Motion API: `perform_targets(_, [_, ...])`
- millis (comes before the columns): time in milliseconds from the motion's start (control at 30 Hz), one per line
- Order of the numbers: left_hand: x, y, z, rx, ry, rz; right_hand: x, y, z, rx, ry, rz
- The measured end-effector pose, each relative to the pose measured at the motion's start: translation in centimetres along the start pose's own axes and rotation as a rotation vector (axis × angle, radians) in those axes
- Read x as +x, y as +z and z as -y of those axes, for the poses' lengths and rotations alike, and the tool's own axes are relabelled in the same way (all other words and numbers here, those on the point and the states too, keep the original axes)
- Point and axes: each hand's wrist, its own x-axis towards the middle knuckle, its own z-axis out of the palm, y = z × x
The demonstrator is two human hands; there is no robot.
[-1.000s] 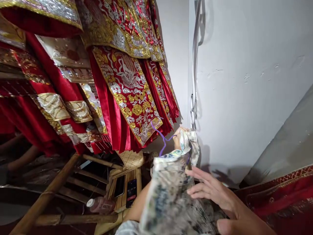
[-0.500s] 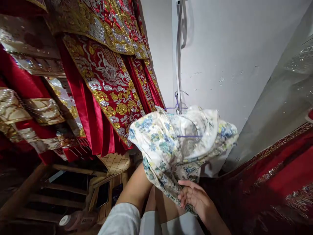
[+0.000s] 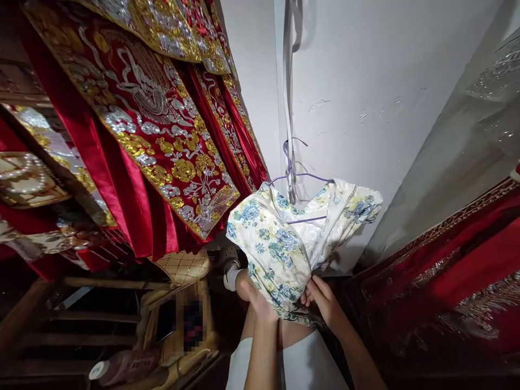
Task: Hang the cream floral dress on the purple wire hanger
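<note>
A white short-sleeved floral top (image 3: 276, 249), printed in blue, green and yellow, hangs on a thin purple hanger (image 3: 311, 175) before me. Its V-shaped neckline gapes, and the hanger's lower bar shows inside. Low on the front, my right hand (image 3: 323, 300) has its bent fingers closed on the cloth at the overlapping edge. My left hand (image 3: 262, 306) is against the lower left side of the top. The cloth hides most of its fingers, so its grip cannot be made out.
Red robes (image 3: 174, 135) with gold and silver embroidery hang at left. A white strap (image 3: 289, 92) runs down the wall behind the hanger. Lower left are a wooden chair (image 3: 142, 325), a bottle (image 3: 125, 365) and a quilted gold bag (image 3: 182, 266). Red embroidered cloth (image 3: 455, 281) hangs at right.
My left hand has come out from behind the top to its lower left side. My right hand has gone from loosely open to closed on the cloth. The top's front lies flatter.
</note>
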Motion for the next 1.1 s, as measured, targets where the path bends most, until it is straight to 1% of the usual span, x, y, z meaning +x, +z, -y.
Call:
perform_targets(67, [-1.0,-0.5,-0.1,0.085,-0.037,-0.11,0.2,0.4,0.6,-0.04,-0.042,-0.001])
perform_targets(167, [-1.6,-0.7,-0.7,0.234,-0.131,-0.337,-0.1,1.4,1.4,-0.052,-0.101,-0.027])
perform_targets(233, [-1.4,-1.0,-0.6,0.281,-0.108,-0.442,-0.3,1.7,1.5,-0.031,-0.125,-0.064])
perform_targets(267, [-1.3,-1.2,-0.3,0.32,-0.054,-0.5,-0.4,1.7,1.4,-0.015,-0.134,-0.101])
perform_targets(300, [-1.1,-1.6,0.2,0.383,0.028,-0.58,-0.4,1.5,1.2,0.005,-0.137,-0.148])
perform_targets(400, [-1.0,-3.0,2.5,0.632,0.359,-0.913,-0.3,0.7,0.4,0.098,-0.103,-0.309])
perform_targets(433, [-1.1,-3.2,3.4,0.715,0.456,-0.995,-0.2,0.4,0.2,0.124,-0.085,-0.346])
perform_targets(467, [-1.3,-3.4,4.3,0.796,0.53,-1.036,-0.1,0.2,0.0,0.141,-0.069,-0.366])
perform_targets(500, [-1.6,-3.3,5.2,0.873,0.58,-1.029,-0.1,0.1,-0.1,0.149,-0.052,-0.37])
perform_targets(533, [-1.7,-3.1,5.9,0.954,0.601,-0.968,-0.1,0.1,-0.2,0.147,-0.035,-0.358])
perform_targets(600, [-2.0,-2.3,7.1,1.091,0.562,-0.742,-0.2,0.5,-0.1,0.127,-0.002,-0.299])
perform_targets(667, [-1.9,-1.4,7.8,1.139,0.454,-0.503,-0.3,1.0,-0.2,0.084,0.011,-0.232])
perform_targets(700, [-1.8,-1.1,8.0,1.135,0.403,-0.428,-0.4,1.2,-0.2,0.052,0.012,-0.192])
perform_targets(733, [-1.7,-0.8,8.1,1.123,0.365,-0.386,-0.4,1.4,-0.3,0.017,0.009,-0.151])
perform_targets(767, [-1.6,-0.7,8.1,1.109,0.341,-0.369,-0.4,1.4,-0.4,-0.018,0.005,-0.113])
perform_targets(867, [-1.4,-0.6,7.9,1.101,0.321,-0.365,0.0,1.2,0.1,-0.103,-0.018,-0.036])
perform_targets(933, [-1.3,-0.6,7.9,1.138,0.321,-0.361,1.3,1.0,2.1,-0.138,-0.051,-0.034])
perform_targets(967, [-1.3,-0.6,8.0,1.166,0.316,-0.353,2.2,0.9,3.7,-0.154,-0.077,-0.039])
perform_targets(1033, [-1.2,-0.5,8.3,1.247,0.286,-0.287,4.7,0.8,8.2,-0.191,-0.146,-0.055])
perform_targets(1100, [-0.9,-0.5,8.4,1.34,0.24,-0.161,7.3,0.9,13.5,-0.21,-0.195,-0.057])
